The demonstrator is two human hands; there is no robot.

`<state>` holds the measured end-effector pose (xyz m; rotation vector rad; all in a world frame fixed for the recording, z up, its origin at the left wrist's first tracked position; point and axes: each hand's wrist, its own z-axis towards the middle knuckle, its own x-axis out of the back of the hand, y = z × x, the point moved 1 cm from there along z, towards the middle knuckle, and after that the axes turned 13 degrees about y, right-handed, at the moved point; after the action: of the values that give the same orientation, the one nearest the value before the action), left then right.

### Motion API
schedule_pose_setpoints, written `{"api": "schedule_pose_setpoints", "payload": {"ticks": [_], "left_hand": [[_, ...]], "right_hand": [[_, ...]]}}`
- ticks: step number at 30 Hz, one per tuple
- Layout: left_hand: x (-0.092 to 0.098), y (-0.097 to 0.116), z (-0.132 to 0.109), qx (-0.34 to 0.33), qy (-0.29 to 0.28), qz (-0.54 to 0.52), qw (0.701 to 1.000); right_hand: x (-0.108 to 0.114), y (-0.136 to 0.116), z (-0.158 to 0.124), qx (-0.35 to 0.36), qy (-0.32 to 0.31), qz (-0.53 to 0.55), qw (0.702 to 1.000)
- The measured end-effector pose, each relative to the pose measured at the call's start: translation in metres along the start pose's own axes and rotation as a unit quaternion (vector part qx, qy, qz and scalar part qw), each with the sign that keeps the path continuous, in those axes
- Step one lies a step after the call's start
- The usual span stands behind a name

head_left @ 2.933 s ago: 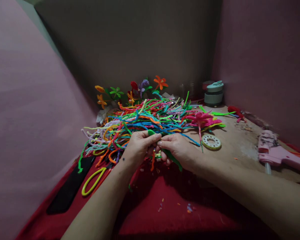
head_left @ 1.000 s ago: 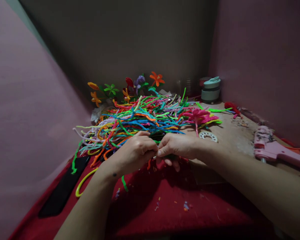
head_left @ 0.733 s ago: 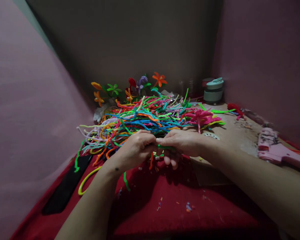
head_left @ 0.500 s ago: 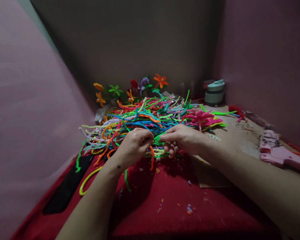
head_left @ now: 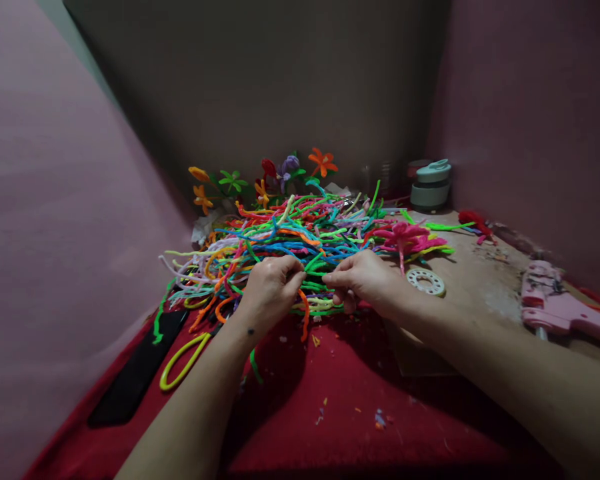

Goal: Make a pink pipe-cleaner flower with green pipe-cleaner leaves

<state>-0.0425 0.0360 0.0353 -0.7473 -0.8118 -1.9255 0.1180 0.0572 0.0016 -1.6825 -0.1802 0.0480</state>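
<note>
My left hand [head_left: 275, 283] is closed, with thumb and forefinger pinching a green pipe cleaner [head_left: 313, 262] whose bent end shows between the two hands. Just to the right, my right hand [head_left: 365, 277] pinches at the same green strand; its fingertips partly hide the contact. Both hands are in front of a large heap of mixed-colour pipe cleaners [head_left: 290, 233]. An orange pipe cleaner [head_left: 305, 313] hangs down over the red cloth beside my left hand.
Pipe-cleaner flowers [head_left: 323, 162] stand behind the heap. Yellow-handled scissors [head_left: 185, 360] and a black phone-like slab [head_left: 137, 370] lie left. On the right are a pink flower [head_left: 405, 235], a white ring-shaped spool [head_left: 425, 282], a pink glue gun [head_left: 550, 303] and a lidded cup [head_left: 431, 187].
My right hand has moved slightly right, widening the gap between the hands. The white spool now shows fully beside my right wrist. My left forearm has shifted a little right, uncovering more of the yellow handle.
</note>
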Motion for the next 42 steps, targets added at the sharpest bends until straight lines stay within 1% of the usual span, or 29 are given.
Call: {"api": "schedule_pose_setpoints", "payload": {"ticks": [3, 5, 6, 8, 11, 13, 14, 15, 16, 17, 18, 19, 20, 21, 22, 23, 24, 26, 27, 28, 29, 31, 33, 34, 35, 36, 37, 39, 42], "left_hand": [[-0.001, 0.000, 0.000, 0.009, 0.001, -0.001, 1.000], [-0.001, 0.001, 0.000, 0.011, -0.001, -0.003, 1.000], [0.000, 0.001, -0.001, 0.012, -0.001, -0.004, 1.000], [0.000, 0.002, -0.001, 0.007, -0.002, -0.006, 1.000], [-0.001, 0.003, -0.002, -0.022, -0.013, -0.015, 1.000], [-0.002, 0.004, -0.003, -0.053, -0.022, -0.024, 0.998], [-0.001, 0.005, -0.003, -0.069, -0.026, -0.030, 0.997], [-0.001, 0.005, -0.004, -0.086, -0.029, -0.035, 0.995], [-0.001, 0.006, -0.004, -0.102, -0.033, -0.041, 0.993], [0.000, 0.006, -0.004, -0.119, -0.039, -0.049, 0.991], [0.002, 0.007, -0.004, -0.138, -0.048, -0.058, 0.988], [0.003, 0.008, -0.004, -0.157, -0.059, -0.071, 0.983], [0.004, 0.009, -0.005, -0.173, -0.071, -0.088, 0.978], [0.006, 0.010, -0.005, -0.187, -0.083, -0.109, 0.973], [0.007, 0.011, -0.005, -0.192, -0.090, -0.131, 0.968], [0.008, 0.012, -0.006, -0.187, -0.090, -0.153, 0.966], [0.009, 0.013, -0.006, -0.170, -0.082, -0.174, 0.967], [0.011, 0.013, -0.006, -0.109, -0.037, -0.206, 0.972], [0.010, 0.013, -0.006, -0.070, -0.005, -0.217, 0.974], [0.010, 0.012, -0.006, -0.031, 0.027, -0.225, 0.974], [0.009, 0.011, -0.006, 0.004, 0.056, -0.227, 0.972], [0.005, 0.011, -0.006, 0.054, 0.097, -0.207, 0.972], [0.002, 0.011, -0.007, 0.065, 0.117, -0.164, 0.977], [0.000, 0.012, -0.008, 0.056, 0.126, -0.142, 0.980], [-0.002, 0.013, -0.008, 0.038, 0.135, -0.122, 0.982], [-0.003, 0.014, -0.009, 0.014, 0.143, -0.106, 0.984], [-0.004, 0.016, -0.009, -0.015, 0.148, -0.090, 0.985], [-0.005, 0.018, -0.010, -0.070, 0.144, -0.056, 0.985], [-0.006, 0.018, -0.010, -0.116, 0.095, -0.007, 0.989]], "right_hand": [[-0.002, 0.001, 0.001, 0.053, 0.012, -0.052, 0.997], [-0.002, 0.001, 0.000, 0.137, 0.031, -0.111, 0.984], [-0.002, 0.001, -0.001, 0.193, 0.046, -0.147, 0.969], [-0.002, 0.002, -0.005, 0.313, 0.082, -0.225, 0.919], [-0.003, 0.001, -0.013, 0.461, 0.112, -0.344, 0.810], [-0.003, -0.001, -0.016, 0.531, 0.118, -0.386, 0.745], [-0.003, -0.003, -0.017, 0.554, 0.123, -0.388, 0.726], [-0.002, -0.005, -0.017, 0.569, 0.129, -0.376, 0.720], [-0.001, -0.008, -0.016, 0.569, 0.134, -0.354, 0.730], [0.001, -0.011, -0.015, 0.548, 0.131, -0.322, 0.761], [0.004, -0.013, -0.012, 0.502, 0.111, -0.284, 0.809], [0.007, -0.015, -0.009, 0.429, 0.075, -0.240, 0.867], [0.009, -0.015, -0.005, 0.336, 0.028, -0.188, 0.922], [0.012, -0.015, -0.002, 0.230, -0.027, -0.132, 0.964], [0.014, -0.014, 0.001, 0.131, -0.075, -0.072, 0.986], [0.015, -0.012, 0.003, 0.052, -0.114, -0.014, 0.992], [0.015, -0.011, 0.004, -0.012, -0.141, 0.038, 0.989], [0.013, -0.008, 0.004, -0.086, -0.163, 0.114, 0.976], [0.010, -0.007, 0.002, -0.100, -0.161, 0.141, 0.972], [0.007, -0.006, 0.000, -0.096, -0.149, 0.161, 0.971], [0.003, -0.005, -0.003, -0.072, -0.129, 0.174, 0.974], [-0.004, -0.004, -0.010, 0.018, -0.070, 0.163, 0.984], [-0.007, -0.003, -0.016, 0.137, -0.006, 0.085, 0.987], [-0.007, -0.003, -0.018, 0.205, 0.027, 0.026, 0.978], [-0.007, -0.002, -0.020, 0.273, 0.058, -0.040, 0.960], [-0.006, -0.001, -0.021, 0.338, 0.086, -0.108, 0.931], [-0.005, -0.001, -0.022, 0.395, 0.107, -0.176, 0.895], [-0.003, 0.000, -0.022, 0.476, 0.134, -0.297, 0.817], [-0.002, -0.001, -0.022, 0.549, 0.159, -0.408, 0.712]]}}
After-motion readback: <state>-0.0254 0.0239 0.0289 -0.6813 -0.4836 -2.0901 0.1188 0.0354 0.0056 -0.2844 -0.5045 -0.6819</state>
